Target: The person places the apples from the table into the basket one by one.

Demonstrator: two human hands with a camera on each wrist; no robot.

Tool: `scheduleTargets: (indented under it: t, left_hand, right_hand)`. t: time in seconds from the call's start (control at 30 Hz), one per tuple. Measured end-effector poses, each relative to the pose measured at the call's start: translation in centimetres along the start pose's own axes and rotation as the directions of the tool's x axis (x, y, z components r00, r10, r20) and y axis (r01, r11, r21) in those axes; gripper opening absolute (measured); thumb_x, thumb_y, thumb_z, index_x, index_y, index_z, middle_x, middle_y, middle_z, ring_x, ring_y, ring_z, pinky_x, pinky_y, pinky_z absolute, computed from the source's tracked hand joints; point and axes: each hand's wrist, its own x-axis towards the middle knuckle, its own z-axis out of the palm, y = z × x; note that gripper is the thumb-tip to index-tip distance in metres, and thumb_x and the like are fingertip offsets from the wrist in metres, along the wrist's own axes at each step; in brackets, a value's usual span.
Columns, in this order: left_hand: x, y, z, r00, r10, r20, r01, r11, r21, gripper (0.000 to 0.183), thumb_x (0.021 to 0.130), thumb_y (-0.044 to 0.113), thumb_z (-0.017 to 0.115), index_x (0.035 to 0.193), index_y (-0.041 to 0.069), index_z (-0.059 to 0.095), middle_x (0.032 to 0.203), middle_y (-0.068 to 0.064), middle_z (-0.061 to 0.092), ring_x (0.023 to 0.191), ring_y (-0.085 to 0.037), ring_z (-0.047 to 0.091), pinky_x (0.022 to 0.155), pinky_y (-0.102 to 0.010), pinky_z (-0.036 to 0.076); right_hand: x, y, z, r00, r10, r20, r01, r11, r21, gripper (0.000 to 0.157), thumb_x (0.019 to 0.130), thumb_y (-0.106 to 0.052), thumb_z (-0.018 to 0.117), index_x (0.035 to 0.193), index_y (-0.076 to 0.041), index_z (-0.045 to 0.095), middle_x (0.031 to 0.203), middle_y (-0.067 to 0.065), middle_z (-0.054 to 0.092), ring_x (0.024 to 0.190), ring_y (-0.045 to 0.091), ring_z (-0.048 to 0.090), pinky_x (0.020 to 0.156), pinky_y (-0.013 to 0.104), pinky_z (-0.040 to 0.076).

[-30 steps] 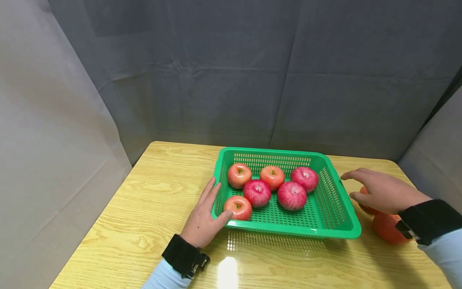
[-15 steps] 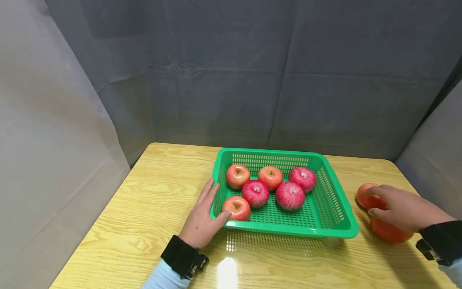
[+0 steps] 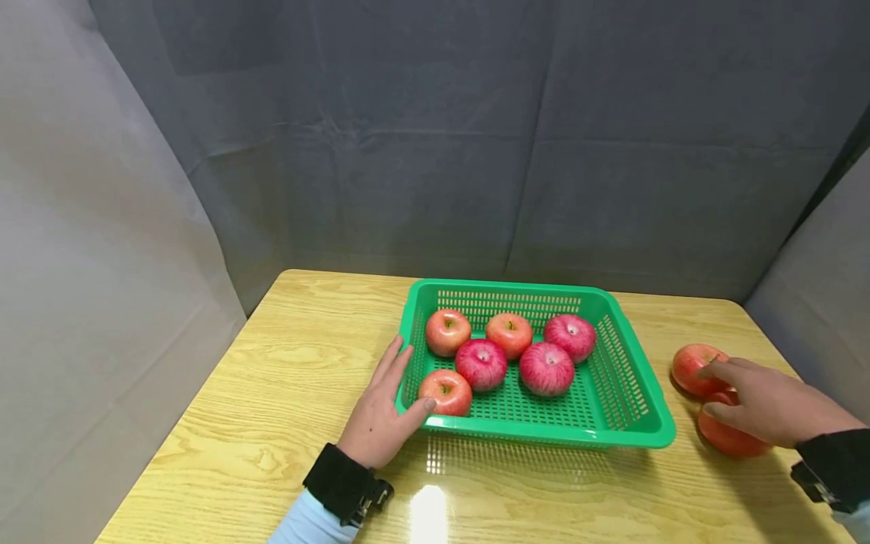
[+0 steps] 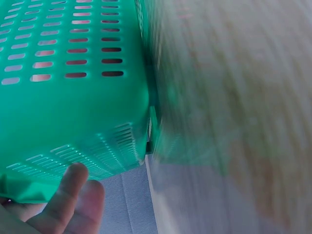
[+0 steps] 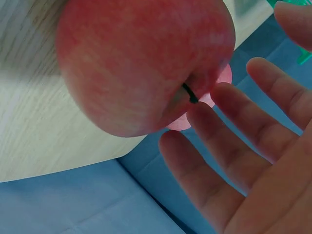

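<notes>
In the head view a green plastic basket (image 3: 632, 438) holds several apples, some orange-red like the front-left apple (image 3: 445, 393), others deep pink-red like the striped apple (image 3: 547, 369). My left hand (image 3: 381, 415) rests at the basket's front-left corner, thumb over the rim; in the left wrist view its straight fingers (image 4: 68, 195) lie along the outer wall. On the right, my right hand (image 3: 782, 404) hovers over the nearer apple (image 3: 730, 438), fingers spread. A farther apple (image 3: 696, 369) sits just behind it. The right wrist view shows fingertips beside an apple's stem (image 5: 190, 92), not curled round it.
The wooden table (image 3: 272, 408) reaches left of the basket. A dark grey cloth (image 3: 435, 151) hangs behind the table's far edge, with light cloths (image 3: 102, 264) at both sides. Black straps (image 3: 343, 483) with small cameras wrap both wrists.
My right hand has moved right and toward me, away from the basket's right rim to over the nearer loose apple, uncovering the farther one. The left hand keeps its place at the basket.
</notes>
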Motion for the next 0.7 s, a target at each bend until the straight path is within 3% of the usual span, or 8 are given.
scheduleTargets:
  t: [0.3, 0.5, 0.7]
  left_hand:
    - [-0.1, 0.1, 0.0, 1.000, -0.023, -0.003, 0.023, 1.000, 0.001, 0.074, 0.090, 0.041, 0.062, 0.150, 0.017, 0.026, 0.156, 0.008, 0.011, 0.133, -0.007, 0.020, 0.098, -0.051, 0.040]
    - [-0.2, 0.1, -0.1, 1.000, -0.018, -0.001, 0.018, 1.000, 0.001, 0.074, 0.090, 0.041, 0.062, 0.150, 0.018, 0.025, 0.156, 0.007, 0.010, 0.133, -0.007, 0.019, 0.099, -0.051, 0.039]
    - [-0.1, 0.1, 0.0, 1.000, -0.018, 0.002, 0.018, 1.000, 0.002, 0.075, 0.090, 0.042, 0.061, 0.150, 0.016, 0.025, 0.156, 0.008, 0.010, 0.133, -0.007, 0.020, 0.099, -0.052, 0.039]
  right_hand:
    - [-0.4, 0.4, 0.8, 0.999, -0.037, -0.040, 0.037, 0.999, 0.007, 0.042, 0.076, -0.030, 0.075, 0.107, -0.003, 0.064, 0.098, 0.019, 0.061, 0.087, 0.032, 0.056, 0.071, 0.054, 0.049]
    - [-0.2, 0.7, 0.9, 0.998, 0.044, 0.033, -0.046, 0.998, 0.034, 0.052, 0.076, -0.034, 0.077, 0.109, 0.004, 0.061, 0.098, 0.029, 0.056, 0.082, 0.035, 0.053, 0.071, 0.059, 0.049]
    - [-0.5, 1.0, 1.6, 0.997, 0.059, 0.054, -0.061, 0.997, 0.047, 0.063, 0.077, -0.039, 0.074, 0.116, 0.007, 0.056, 0.096, 0.027, 0.054, 0.077, 0.031, 0.051, 0.068, 0.054, 0.049]
